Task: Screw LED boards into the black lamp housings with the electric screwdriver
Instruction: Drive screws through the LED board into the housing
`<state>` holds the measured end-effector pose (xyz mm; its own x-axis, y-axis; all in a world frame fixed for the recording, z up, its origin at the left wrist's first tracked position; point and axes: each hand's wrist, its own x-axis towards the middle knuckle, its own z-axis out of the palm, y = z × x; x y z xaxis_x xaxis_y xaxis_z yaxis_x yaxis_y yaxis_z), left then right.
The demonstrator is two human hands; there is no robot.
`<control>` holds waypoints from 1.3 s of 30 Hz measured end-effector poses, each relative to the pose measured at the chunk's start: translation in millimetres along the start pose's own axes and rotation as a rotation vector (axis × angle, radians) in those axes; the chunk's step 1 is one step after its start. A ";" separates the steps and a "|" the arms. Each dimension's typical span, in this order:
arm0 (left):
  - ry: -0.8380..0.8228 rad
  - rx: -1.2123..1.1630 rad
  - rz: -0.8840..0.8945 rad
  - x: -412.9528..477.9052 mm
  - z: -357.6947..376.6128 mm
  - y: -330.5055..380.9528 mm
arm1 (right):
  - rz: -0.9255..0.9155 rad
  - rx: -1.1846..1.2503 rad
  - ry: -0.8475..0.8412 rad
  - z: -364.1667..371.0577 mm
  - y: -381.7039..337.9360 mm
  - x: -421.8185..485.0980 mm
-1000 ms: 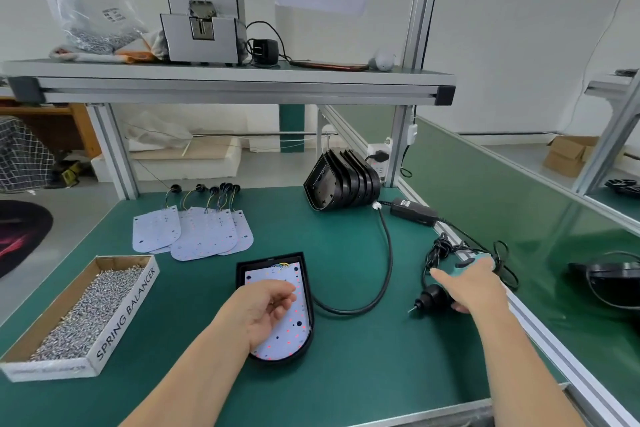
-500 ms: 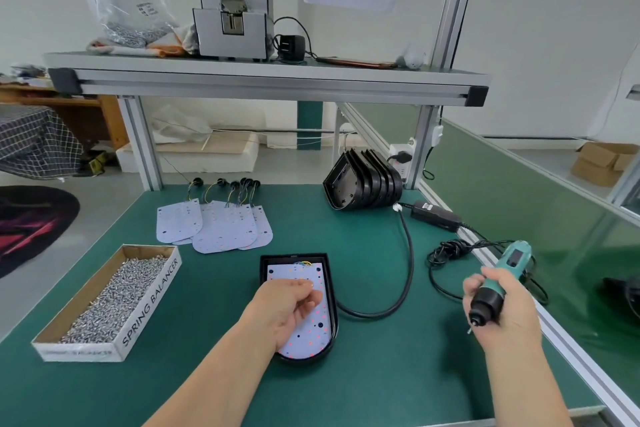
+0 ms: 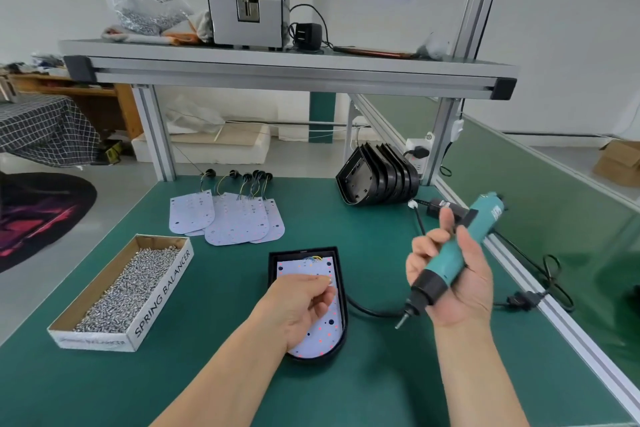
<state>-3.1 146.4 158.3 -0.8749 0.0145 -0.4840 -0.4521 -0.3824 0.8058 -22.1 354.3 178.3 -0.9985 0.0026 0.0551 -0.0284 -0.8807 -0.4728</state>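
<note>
Work on the first lamp looks barely begun. One LED board [image 3: 320, 336] lies seated in a black lamp housing [image 3: 342, 291] at the near middle of the green bench [image 3: 207, 374]. Its dark mounting holes still appear open, so I judge that no screw has been driven yet.

The left hand [image 3: 298, 302] rests over the board with its fingers curled. Thumb and forefinger pinch what may be a small screw [image 3: 329, 282], though it is too tiny to be sure. The right hand [image 3: 453, 281] is wrapped round the teal electric screwdriver [image 3: 446, 263]. It holds the tool in the air just right of the housing, with the bit angled down and left and not touching the board.

Much remains to be done. Several loose LED boards [image 3: 239, 222] with their wire tails lie fanned at the far left. A stack of empty housings [image 3: 374, 180] leans at the far right. The cardboard box [image 3: 162, 295] on the near left is heaped with screws [image 3: 128, 288]. The next step is probably to set a screw into a hole and bring the bit onto it.
</note>
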 end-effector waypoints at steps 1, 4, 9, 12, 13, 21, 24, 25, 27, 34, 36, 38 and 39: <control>-0.006 -0.007 -0.010 -1.5 -0.2 0.2 | 0.008 -0.040 0.026 8.3 4.2 2.9; -0.020 -0.037 -0.032 -6.2 -0.5 0.0 | -0.028 -0.179 0.156 32.5 15.9 12.0; 0.040 -0.040 -0.007 -9.4 -5.0 -0.8 | -0.098 -0.237 0.121 46.2 21.8 18.7; 0.034 -0.074 -0.029 -11.7 -9.4 -2.1 | -0.052 -0.211 0.011 52.1 22.8 19.6; 0.010 -0.095 -0.043 -13.7 -10.3 -2.5 | -0.045 -0.202 -0.007 54.3 24.9 19.7; -0.069 -0.286 -0.134 -22.5 -10.7 -5.5 | -0.250 -0.254 0.191 70.7 44.0 24.5; -0.089 -0.354 -0.174 -22.8 -10.4 -3.6 | -0.365 -0.301 0.216 72.0 49.3 23.0; -0.093 -0.371 -0.182 -22.4 -10.5 -3.1 | -0.393 -0.316 0.217 73.0 50.0 21.9; -0.103 -0.406 -0.198 -21.7 -10.8 -2.2 | -0.431 -0.346 0.198 76.1 51.8 18.7; -0.124 -0.493 -0.252 -19.7 -12.3 -2.3 | -0.481 -0.434 0.193 77.9 59.4 15.7; -0.123 -0.508 -0.258 -19.2 -13.0 -2.5 | -0.493 -0.436 0.198 78.5 60.7 15.0; -0.122 -0.522 -0.259 -19.0 -13.6 -2.3 | -0.498 -0.426 0.205 79.1 60.4 14.5; -0.121 -0.524 -0.258 -19.2 -13.5 -2.0 | -0.495 -0.419 0.213 79.0 59.5 14.8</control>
<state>17.0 134.4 161.4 -0.7756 0.2614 -0.5745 -0.5342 -0.7567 0.3769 -34.9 264.6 220.5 -0.8494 0.4891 0.1983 -0.4573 -0.4944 -0.7392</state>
